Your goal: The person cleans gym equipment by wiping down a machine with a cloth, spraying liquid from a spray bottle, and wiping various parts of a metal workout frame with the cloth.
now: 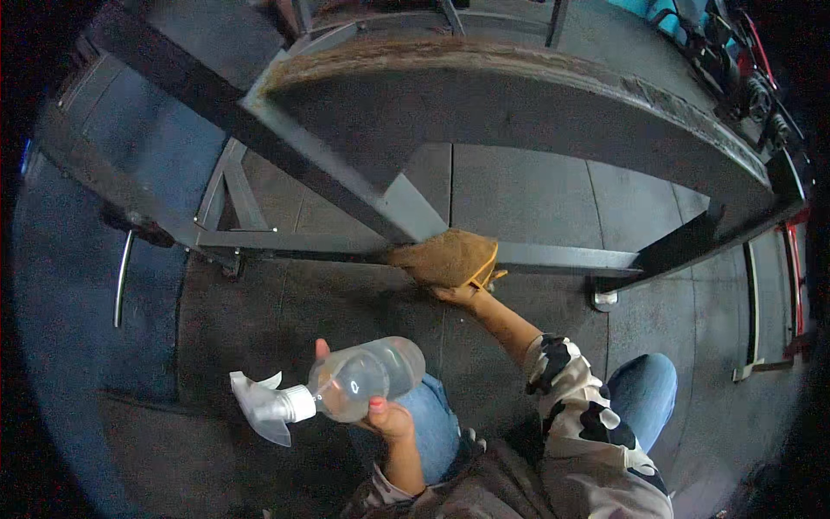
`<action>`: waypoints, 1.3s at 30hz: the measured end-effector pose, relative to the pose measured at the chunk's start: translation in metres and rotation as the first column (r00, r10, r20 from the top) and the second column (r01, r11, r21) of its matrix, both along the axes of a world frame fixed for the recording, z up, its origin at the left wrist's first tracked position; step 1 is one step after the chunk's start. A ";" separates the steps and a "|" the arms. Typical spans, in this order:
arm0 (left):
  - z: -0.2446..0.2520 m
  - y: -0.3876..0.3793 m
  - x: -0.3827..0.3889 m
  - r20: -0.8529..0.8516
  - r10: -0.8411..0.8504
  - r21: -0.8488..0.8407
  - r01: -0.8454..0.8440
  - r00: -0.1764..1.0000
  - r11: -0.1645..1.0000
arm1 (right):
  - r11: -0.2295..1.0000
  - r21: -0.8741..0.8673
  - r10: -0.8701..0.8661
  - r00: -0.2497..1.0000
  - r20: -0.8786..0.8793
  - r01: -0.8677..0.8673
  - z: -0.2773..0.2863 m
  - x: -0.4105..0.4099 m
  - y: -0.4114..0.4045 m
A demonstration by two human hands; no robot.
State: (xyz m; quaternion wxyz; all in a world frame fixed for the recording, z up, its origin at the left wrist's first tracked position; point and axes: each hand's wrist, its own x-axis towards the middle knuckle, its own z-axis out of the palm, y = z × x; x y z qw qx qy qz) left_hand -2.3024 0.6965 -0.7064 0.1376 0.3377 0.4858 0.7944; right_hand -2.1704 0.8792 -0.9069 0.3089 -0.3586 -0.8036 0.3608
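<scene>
Below the metal frame, my left hand [389,418] grips a clear plastic spray bottle [369,378] by its body. The bottle lies tilted, its white trigger head [269,405] pointing left, with clear liquid visible inside. My right hand [460,295] holds a brown cloth [450,259] with yellow edging against the metal frame, where a slanted bar [311,165] meets the low crossbar [557,255]. The cloth covers most of the right fingers.
A wide dark panel with a worn upper edge [506,107] spans the frame above my hands. A caster or foot [605,298] stands beneath the frame's right end. Dark rubber floor tiles [363,305] lie below. A chrome bar [123,279] is at left; red-and-black equipment stands upper right.
</scene>
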 end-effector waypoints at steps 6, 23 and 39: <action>-0.002 0.006 0.003 -0.035 -0.055 -0.009 0.055 0.998 0.998 | 0.973 0.207 -0.145 0.964 0.223 0.098 -0.028 0.019 -0.041; -0.014 0.027 0.024 -0.126 -0.093 -0.143 0.074 0.988 0.987 | 0.858 0.190 -0.413 0.862 -0.294 0.476 0.094 0.000 -0.010; -0.016 0.046 0.056 -0.154 -0.252 -0.180 0.223 0.955 0.958 | 0.462 0.489 -0.881 0.448 0.153 0.740 0.068 0.329 -0.073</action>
